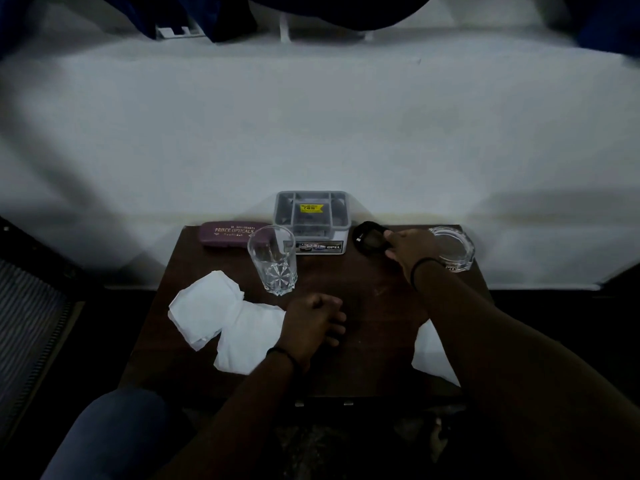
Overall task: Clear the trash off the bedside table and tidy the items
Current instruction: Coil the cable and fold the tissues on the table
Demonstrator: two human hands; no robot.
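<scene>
On the dark wooden bedside table point(363, 292) lie crumpled white tissues point(221, 320) at the front left and another white tissue point(431, 355) partly hidden under my right forearm. My left hand point(315, 322) rests on the table with its fingers curled, touching the edge of the left tissues. My right hand point(410, 247) reaches to the back right and grips a small round black object point(369, 237). An empty clear drinking glass point(273, 259) stands upright near the middle back.
A purple spectacle case point(228, 233) lies at the back left. A grey compartment box point(311, 221) stands against the white wall. A clear glass ashtray point(453, 247) sits at the back right corner. My knee point(114, 434) shows at the lower left.
</scene>
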